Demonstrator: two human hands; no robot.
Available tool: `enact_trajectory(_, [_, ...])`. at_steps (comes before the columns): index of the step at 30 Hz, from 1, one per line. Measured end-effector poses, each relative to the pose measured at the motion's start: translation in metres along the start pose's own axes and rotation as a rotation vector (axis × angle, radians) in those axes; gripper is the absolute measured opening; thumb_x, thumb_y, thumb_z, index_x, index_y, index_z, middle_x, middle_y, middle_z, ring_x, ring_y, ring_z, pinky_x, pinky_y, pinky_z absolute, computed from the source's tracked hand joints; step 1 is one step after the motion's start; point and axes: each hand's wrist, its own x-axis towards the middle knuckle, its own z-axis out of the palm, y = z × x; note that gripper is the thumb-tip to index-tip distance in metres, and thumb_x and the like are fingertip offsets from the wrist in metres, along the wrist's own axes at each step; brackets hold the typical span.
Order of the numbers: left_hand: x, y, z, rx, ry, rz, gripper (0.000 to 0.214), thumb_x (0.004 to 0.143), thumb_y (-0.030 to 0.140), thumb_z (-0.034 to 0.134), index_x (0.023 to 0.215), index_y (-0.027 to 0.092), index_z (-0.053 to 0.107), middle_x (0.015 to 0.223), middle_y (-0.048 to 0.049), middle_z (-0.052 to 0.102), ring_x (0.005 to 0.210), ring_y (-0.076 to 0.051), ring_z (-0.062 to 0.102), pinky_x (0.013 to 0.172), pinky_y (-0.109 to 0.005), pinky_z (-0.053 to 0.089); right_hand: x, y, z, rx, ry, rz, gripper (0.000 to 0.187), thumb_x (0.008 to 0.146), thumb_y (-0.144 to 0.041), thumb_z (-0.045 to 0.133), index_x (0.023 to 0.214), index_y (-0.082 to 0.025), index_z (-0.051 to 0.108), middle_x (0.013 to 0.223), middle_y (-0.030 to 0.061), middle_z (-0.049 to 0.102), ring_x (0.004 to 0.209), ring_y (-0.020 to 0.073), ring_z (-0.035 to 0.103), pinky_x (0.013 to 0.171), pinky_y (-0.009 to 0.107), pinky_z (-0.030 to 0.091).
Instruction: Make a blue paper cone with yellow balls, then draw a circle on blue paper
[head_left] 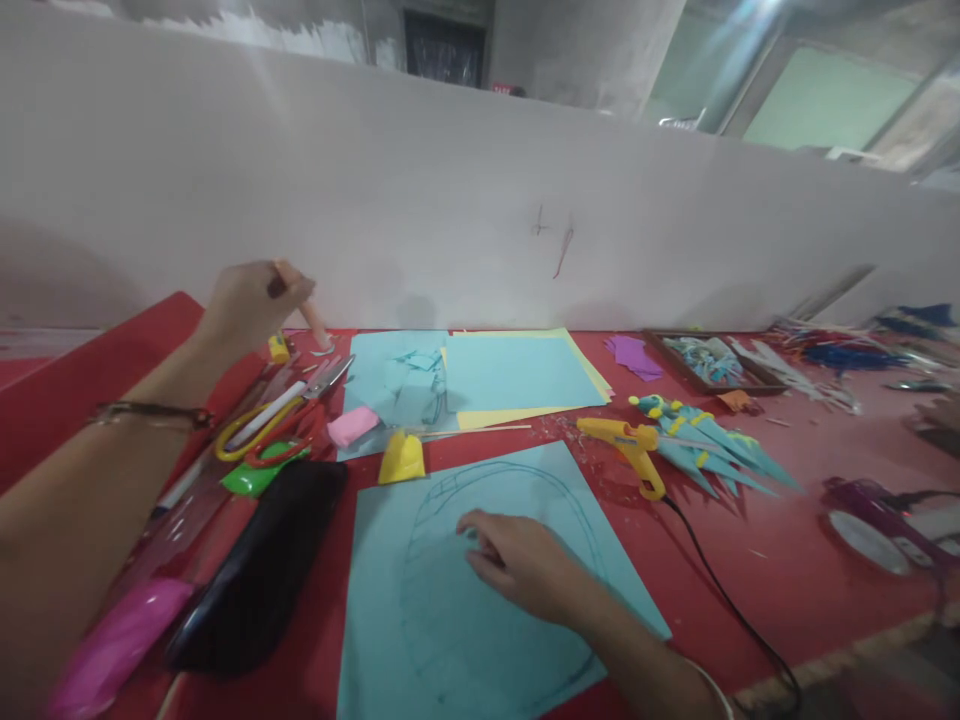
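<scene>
My left hand [262,290] is raised at the left, in front of the pale wall. Its fingers are curled together, and a pale, blurred, stick-like shape [313,322] hangs below them; I cannot make out what it is. Below it lie scissors [330,378] with yellow handles. My right hand [517,560] rests over a light blue sheet of paper [375,580], its fingers bent together around something small that I cannot make out. The sheet bears a large hand-drawn oval outline [559,478] with short cross lines along its left side.
A yellow glue gun [619,435] with a black cord lies right of the sheet, beside blue paper spikes [720,450]. A black pouch [262,570] lies at left. Behind are stacked blue and yellow sheets [525,370], a yellow lump [403,458] and a scrap tray [765,388].
</scene>
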Motion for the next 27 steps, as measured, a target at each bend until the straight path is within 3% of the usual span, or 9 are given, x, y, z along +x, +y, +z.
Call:
enact_trajectory(2, [-0.024, 0.041, -0.008, -0.159, -0.027, -0.02, 0.04, 0.086, 0.034, 0.034, 0.083, 0.002, 0.057, 0.064, 0.0051, 0.049, 0.063, -0.002, 0.041, 0.062, -0.017, 0.029, 0.0, -0.002, -0.002, 0.191, 0.083, 0.01, 0.037, 0.08, -0.025, 0.05, 0.117, -0.022, 0.046, 0.071, -0.0033, 0.051, 0.059, 0.0089, 0.045, 0.056, 0.021, 0.034])
enact_trajectory(6, [-0.09, 0.116, -0.016, -0.449, -0.28, 0.441, 0.032, 0.084, 0.03, 0.044, 0.06, 0.013, 0.056, 0.065, 0.0025, 0.059, 0.06, -0.004, 0.048, 0.056, -0.017, 0.035, -0.002, -0.014, -0.006, 0.497, 0.24, -0.07, 0.055, 0.075, -0.033, 0.057, 0.124, -0.021, 0.035, 0.076, -0.0036, 0.047, 0.055, 0.0068, 0.04, 0.052, 0.019, 0.037])
enact_trajectory(10, [-0.147, 0.155, -0.014, -0.555, -0.227, 0.868, 0.028, 0.089, 0.031, 0.039, 0.07, 0.02, 0.057, 0.063, 0.0017, 0.058, 0.061, -0.009, 0.052, 0.057, -0.021, 0.042, -0.011, -0.027, -0.012, 0.348, 0.287, -0.189, 0.019, 0.074, -0.035, 0.054, 0.083, -0.019, 0.053, 0.063, -0.004, 0.049, 0.052, 0.0076, 0.042, 0.049, 0.019, 0.034])
enact_trajectory(12, [-0.168, 0.159, -0.009, -0.528, -0.178, 0.906, 0.029, 0.091, 0.03, 0.033, 0.079, 0.021, 0.058, 0.067, -0.0001, 0.06, 0.062, -0.01, 0.054, 0.057, -0.022, 0.044, -0.018, -0.031, -0.015, 0.248, 0.254, -0.262, 0.017, 0.076, -0.033, 0.05, 0.068, -0.018, 0.051, 0.06, -0.0029, 0.052, 0.051, 0.0076, 0.044, 0.048, 0.019, 0.034])
enact_trajectory(15, [-0.192, 0.154, -0.002, -0.428, -0.008, 0.788, 0.035, 0.088, 0.046, 0.032, 0.094, 0.021, 0.056, 0.085, -0.0066, 0.065, 0.076, -0.017, 0.06, 0.066, -0.03, 0.048, -0.03, -0.034, -0.021, 0.148, 0.269, -0.3, 0.023, 0.079, -0.03, 0.047, 0.061, -0.018, 0.051, 0.056, -0.0029, 0.054, 0.05, 0.0072, 0.047, 0.05, 0.019, 0.035])
enact_trajectory(18, [-0.212, 0.148, 0.002, -0.351, -0.156, 0.707, 0.039, 0.088, 0.049, 0.03, 0.085, 0.02, 0.056, 0.075, -0.0054, 0.066, 0.065, -0.018, 0.061, 0.058, -0.03, 0.047, -0.04, -0.038, -0.023, 0.075, 0.278, -0.344, 0.034, 0.085, -0.033, 0.041, 0.057, -0.02, 0.054, 0.052, -0.0026, 0.056, 0.053, 0.0083, 0.05, 0.053, 0.019, 0.038])
enact_trajectory(21, [-0.227, 0.149, 0.002, -0.437, -0.348, 0.759, 0.042, 0.093, 0.034, 0.022, 0.066, 0.021, 0.051, 0.051, 0.0024, 0.058, 0.041, -0.012, 0.05, 0.042, -0.026, 0.036, -0.044, -0.04, -0.017, 0.105, 0.086, -0.404, 0.038, 0.085, -0.041, 0.037, 0.057, -0.023, 0.054, 0.05, -0.0034, 0.054, 0.051, 0.0094, 0.051, 0.05, 0.02, 0.037])
enact_trajectory(23, [-0.232, 0.152, 0.0, -0.5, -0.411, 0.797, 0.044, 0.093, 0.033, 0.019, 0.065, 0.021, 0.05, 0.048, 0.0035, 0.057, 0.037, -0.012, 0.047, 0.039, -0.027, 0.032, -0.045, -0.042, -0.009, 0.207, -0.019, -0.416, 0.032, 0.08, -0.045, 0.042, 0.058, -0.024, 0.051, 0.05, -0.0049, 0.053, 0.049, 0.0087, 0.05, 0.05, 0.019, 0.038])
enact_trajectory(27, [-0.234, 0.152, -0.002, -0.528, -0.439, 0.794, 0.044, 0.093, 0.036, 0.019, 0.07, 0.022, 0.053, 0.053, 0.0034, 0.061, 0.039, -0.011, 0.05, 0.038, -0.026, 0.032, -0.047, -0.045, -0.004, 0.375, 0.052, -0.361, 0.007, 0.073, -0.025, 0.046, 0.066, -0.023, 0.046, 0.056, -0.0062, 0.052, 0.048, 0.0069, 0.048, 0.049, 0.018, 0.039])
